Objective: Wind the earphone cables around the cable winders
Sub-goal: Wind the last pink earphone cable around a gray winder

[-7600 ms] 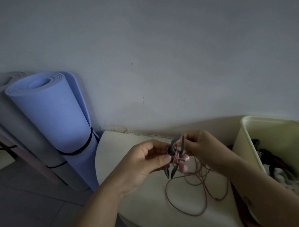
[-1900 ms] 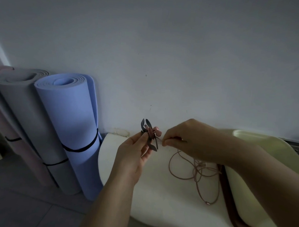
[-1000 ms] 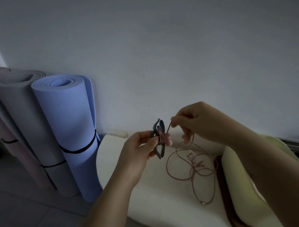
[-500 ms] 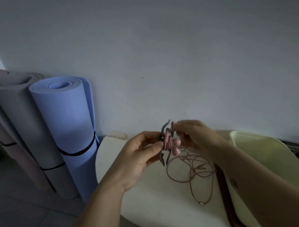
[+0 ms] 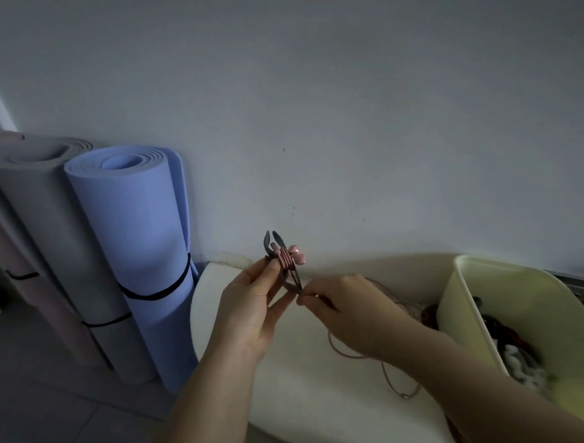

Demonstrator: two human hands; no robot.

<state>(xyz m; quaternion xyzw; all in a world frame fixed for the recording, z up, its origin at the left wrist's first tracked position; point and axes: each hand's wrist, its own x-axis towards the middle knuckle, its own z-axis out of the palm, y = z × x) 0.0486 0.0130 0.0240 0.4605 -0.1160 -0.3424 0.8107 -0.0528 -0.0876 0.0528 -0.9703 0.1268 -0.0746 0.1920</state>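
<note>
Pinching the grey cable winder (image 5: 290,281) above the white table (image 5: 286,398), left hand (image 5: 250,310) held it up; right hand (image 5: 342,307) pinched pink earphone cable (image 5: 285,258) by its lower tip, few turns wound, rest loose on table.

A blue mat (image 5: 133,231) and a grey mat (image 5: 40,203) lean on the wall (image 5: 322,105) beside a table (image 5: 293,389) bearing a yellow bin (image 5: 464,312).

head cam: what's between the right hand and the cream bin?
Loose strands of the pink earphone cable, lying on the white table between the right hand and the cream bin. This shows in the head view.
</note>
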